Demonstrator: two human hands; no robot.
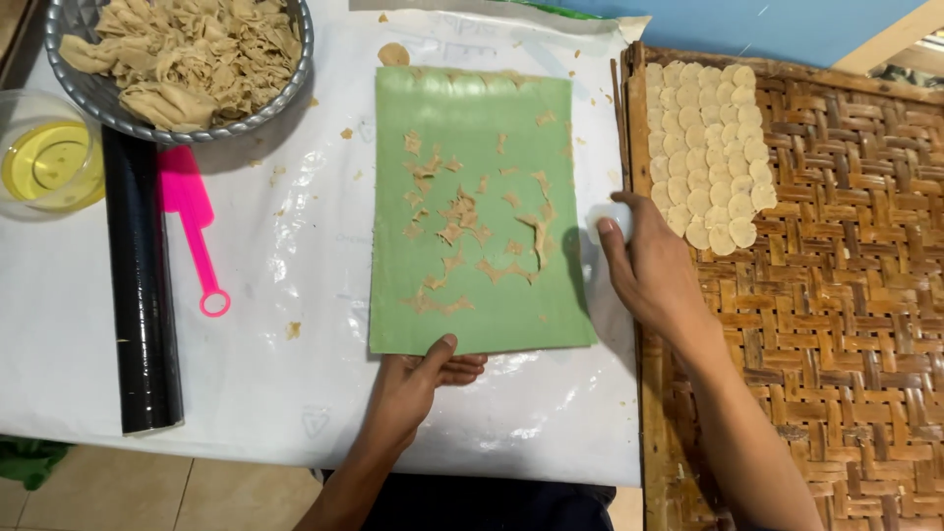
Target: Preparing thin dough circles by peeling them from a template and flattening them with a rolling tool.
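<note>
The fingers of the left hand [421, 379] pinch the near edge of a green sheet [472, 206], thumb on top and the other fingers tucked underneath. The fingers of the right hand [649, 270] are curled around a small white round thing [612, 218], gripping it just past the sheet's right edge; what it is cannot be told.

The green sheet lies flat in the middle of a white plastic cover [285, 383] spread over the table. Torn tan dough scraps [462, 221] are scattered across the sheet, thickest near its centre.

Just right of the sheet, a woven bamboo tray [846, 324] sits beside the plastic cover. Pale round dough discs [703, 147] are laid in close overlapping rows in the tray's far left corner, near the right hand.

To the left of the sheet, a pink spatula [192, 221] lies on the plastic with its ring handle pointing toward the person. Beside it, a long black roll [143, 295] lies lengthwise. At the far left corner a metal bowl [118, 116] holds a heap of crumpled dough, its rim over the ends of the roll and the spatula. At the left edge, a clear cup [49, 162] holds yellow liquid.
</note>
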